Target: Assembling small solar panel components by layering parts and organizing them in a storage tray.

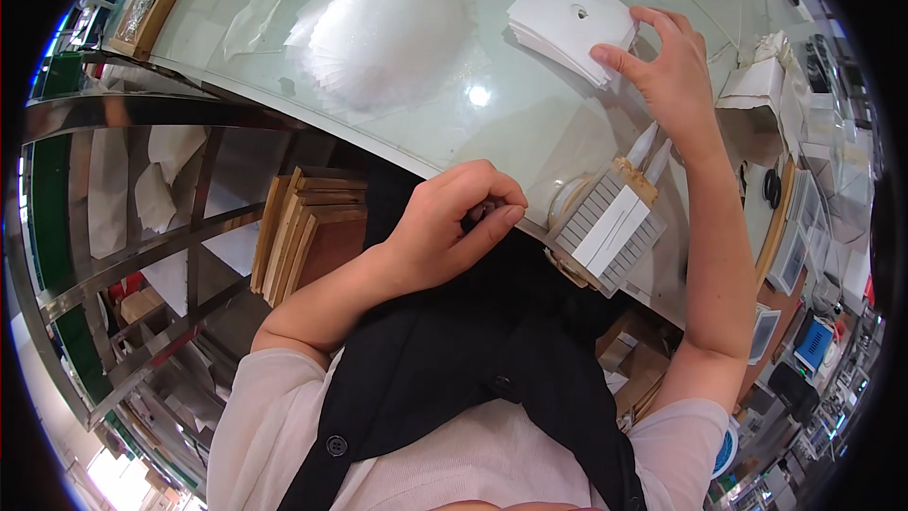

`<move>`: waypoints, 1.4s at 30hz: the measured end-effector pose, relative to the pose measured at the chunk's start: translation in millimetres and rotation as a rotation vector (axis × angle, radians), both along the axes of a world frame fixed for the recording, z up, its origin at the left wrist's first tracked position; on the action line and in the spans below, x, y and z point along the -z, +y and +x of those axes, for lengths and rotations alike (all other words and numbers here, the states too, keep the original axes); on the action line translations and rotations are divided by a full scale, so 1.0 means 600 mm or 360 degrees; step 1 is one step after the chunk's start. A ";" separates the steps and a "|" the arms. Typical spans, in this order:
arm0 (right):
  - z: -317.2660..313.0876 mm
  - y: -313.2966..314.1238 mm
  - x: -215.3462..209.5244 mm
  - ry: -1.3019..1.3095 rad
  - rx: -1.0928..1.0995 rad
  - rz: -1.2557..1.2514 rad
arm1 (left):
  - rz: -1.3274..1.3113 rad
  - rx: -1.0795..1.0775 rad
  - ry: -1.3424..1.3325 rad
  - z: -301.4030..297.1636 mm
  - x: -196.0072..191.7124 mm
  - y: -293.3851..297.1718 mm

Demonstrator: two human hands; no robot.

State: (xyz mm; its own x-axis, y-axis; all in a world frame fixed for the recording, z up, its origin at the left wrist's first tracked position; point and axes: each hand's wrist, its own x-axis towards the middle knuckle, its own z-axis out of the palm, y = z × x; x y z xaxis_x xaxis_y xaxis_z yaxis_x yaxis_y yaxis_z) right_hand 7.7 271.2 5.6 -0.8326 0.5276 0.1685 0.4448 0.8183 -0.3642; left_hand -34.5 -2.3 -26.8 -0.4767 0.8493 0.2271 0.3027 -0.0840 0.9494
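Observation:
My right hand (673, 76) reaches over the table to a stack of white square paper sheets (558, 14), whose top sheet bears a small dark mark in the middle. Its thumb and index finger span the right end of the stack and touch it. My left hand (463, 213) hovers by the table's front edge with its fingers curled and thumb drawn in toward the index finger. Whatever may lie inside that curl is hidden. On the table to the left, thin translucent sheets (392, 33) lie fanned out in a round pile.
A grey ribbed block with a white label (610, 237) sits at the table's front edge, with pale pointed tools (643, 147) beside it. A white open box (757, 90) stands at the right. Wooden frames (307, 227) lean below the table on the left.

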 end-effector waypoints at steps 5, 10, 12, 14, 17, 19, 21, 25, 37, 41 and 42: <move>0.002 -0.002 0.001 0.0063 -0.0027 0.0013 | 0.0003 0.0000 0.0033 0.000 0.001 0.000; -0.002 -0.003 0.006 0.0345 -0.0100 -0.0221 | 0.0005 0.0007 0.0053 0.000 0.002 0.002; -0.002 0.005 0.008 0.0434 -0.0125 -0.0459 | -0.0053 0.0042 0.0012 0.001 -0.005 0.000; 0.001 0.010 0.011 0.0795 -0.0185 -0.1233 | -0.0102 0.0093 -0.0040 0.002 -0.008 -0.001; 0.020 -0.039 -0.063 0.0891 -0.0319 -0.1764 | -0.0076 0.0029 -0.0153 -0.008 0.005 -0.014; 0.045 -0.075 -0.083 0.0860 -0.0359 -0.1666 | 0.0389 -0.0408 -0.0482 0.011 -0.020 0.007; 0.073 -0.113 -0.097 0.0794 -0.0464 -0.1493 | 0.0593 -0.0568 -0.0640 0.005 -0.056 0.018; 0.123 -0.148 -0.114 0.0692 -0.0602 -0.1099 | 0.0764 -0.0299 -0.0579 -0.016 -0.057 -0.003; 0.231 -0.171 -0.086 0.0923 -0.0841 -0.0878 | 0.0514 -0.0083 0.0195 -0.009 -0.055 -0.020; 0.266 -0.182 -0.095 0.0713 -0.0653 -0.0547 | 0.0466 -0.0044 0.0339 -0.001 -0.062 -0.035; 0.276 -0.187 -0.099 0.0713 -0.0649 -0.0546 | 0.0445 0.0007 0.0307 0.002 -0.064 -0.037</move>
State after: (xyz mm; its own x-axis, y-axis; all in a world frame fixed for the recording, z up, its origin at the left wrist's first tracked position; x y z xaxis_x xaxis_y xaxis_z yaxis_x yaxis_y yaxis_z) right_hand 173.5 159.1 65.0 -0.8649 0.2724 0.4215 -0.1270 0.6937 -0.7090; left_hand -33.6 -24.8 11.5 -0.3986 0.7433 0.5373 0.4738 -0.3348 0.8145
